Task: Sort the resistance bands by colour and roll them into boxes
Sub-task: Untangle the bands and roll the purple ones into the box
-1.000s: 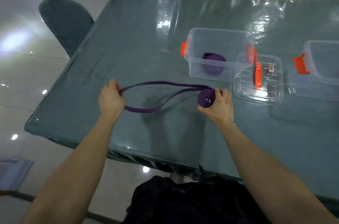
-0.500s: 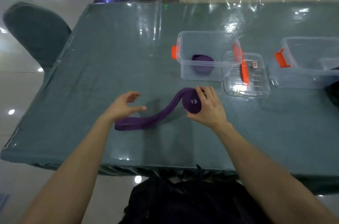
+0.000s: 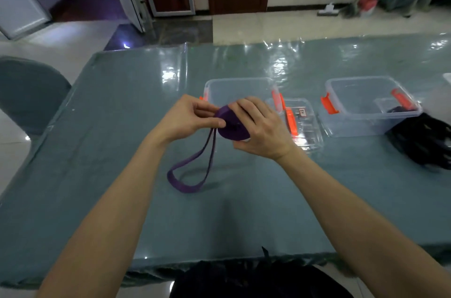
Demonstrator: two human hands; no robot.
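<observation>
Purple band (image 3: 229, 126), partly rolled, sits gripped between the left hand (image 3: 188, 118) and right hand (image 3: 258, 126), fingers curled round the coil. Its loose loop hangs to the table (image 3: 122, 126) before two clear boxes (image 3: 371, 107).

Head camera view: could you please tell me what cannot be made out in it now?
1. Head view: inside of the left clear plastic box with orange latches, hidden behind the left hand, the right hand and the half-rolled purple resistance band they grip.
2. Head view: black tangled heap, cut off by the right edge.
3. Head view: label on the flat clear lid, too small to read.
</observation>
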